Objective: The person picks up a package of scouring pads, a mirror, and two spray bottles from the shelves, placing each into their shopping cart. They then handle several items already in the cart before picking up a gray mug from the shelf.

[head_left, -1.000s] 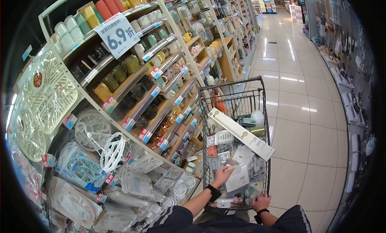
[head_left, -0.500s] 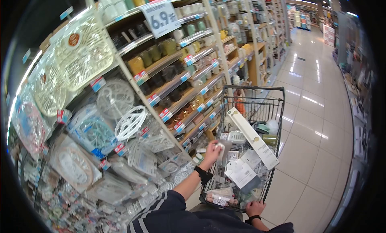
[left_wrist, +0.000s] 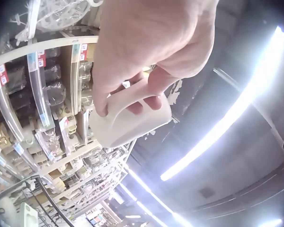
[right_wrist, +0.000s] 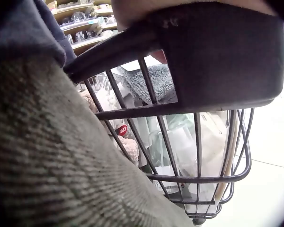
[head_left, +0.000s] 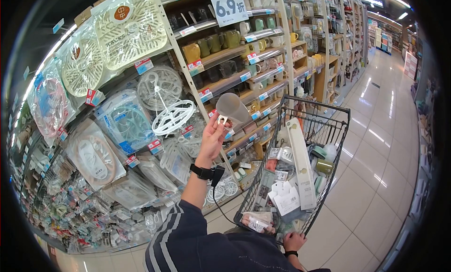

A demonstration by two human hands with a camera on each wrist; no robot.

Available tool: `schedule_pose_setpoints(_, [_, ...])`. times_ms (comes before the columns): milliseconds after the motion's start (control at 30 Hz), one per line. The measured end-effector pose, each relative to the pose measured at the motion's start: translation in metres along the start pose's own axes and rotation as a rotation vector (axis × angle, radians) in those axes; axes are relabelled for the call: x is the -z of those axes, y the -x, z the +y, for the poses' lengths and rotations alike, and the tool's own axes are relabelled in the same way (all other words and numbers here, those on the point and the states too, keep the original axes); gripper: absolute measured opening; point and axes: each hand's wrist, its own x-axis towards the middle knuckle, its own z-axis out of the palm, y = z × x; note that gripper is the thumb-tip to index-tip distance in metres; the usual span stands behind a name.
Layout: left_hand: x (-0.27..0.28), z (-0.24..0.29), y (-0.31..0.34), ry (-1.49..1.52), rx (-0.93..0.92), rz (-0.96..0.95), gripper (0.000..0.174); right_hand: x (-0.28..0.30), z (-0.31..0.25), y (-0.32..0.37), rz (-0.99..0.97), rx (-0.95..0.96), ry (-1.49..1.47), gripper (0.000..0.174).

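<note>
My left hand (head_left: 214, 137) is raised in front of the shelves and holds a pale, frosted-looking mug (head_left: 233, 108) by its handle. In the left wrist view the fingers curl through the handle, and the mug (left_wrist: 137, 125) is tipped on its side. Down at the cart's near edge, my right hand (head_left: 293, 242) grips the dark cart handle (right_wrist: 222, 61); most of that hand is out of the right wrist view. Inside the wire shopping cart (right_wrist: 199, 178) lie a long white box (head_left: 302, 164), white carded packages (head_left: 285, 198) and a pink wrapped bundle (head_left: 258, 220).
Shelves with mugs (head_left: 230, 38) in rows stand ahead on the left, under a price sign (head_left: 228, 7). Bagged plastic racks (head_left: 129, 30) and a white round hanger (head_left: 174, 117) hang at the left. A tiled aisle floor (head_left: 371, 187) runs along the cart's right side.
My left hand has risen from the cart toward the shelves, bringing the mug up and out. The view has swung left. My right hand stays at the cart's near edge.
</note>
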Motion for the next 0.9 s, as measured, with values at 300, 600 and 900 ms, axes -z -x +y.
schedule_pose_setpoints(300, [0.011,0.010,0.013,0.224,0.093,0.151,0.052,-0.001,0.002,0.001,0.025,0.009,0.011,0.021])
schedule_pose_setpoints(600, [0.044,0.014,0.036,0.249,0.116,0.305,0.042,0.010,0.004,0.003,-0.033,0.045,0.049,0.021])
schedule_pose_setpoints(900, [0.050,0.021,0.049,0.203,0.114,0.354,0.043,0.008,0.021,0.004,-0.105,0.052,0.099,0.025])
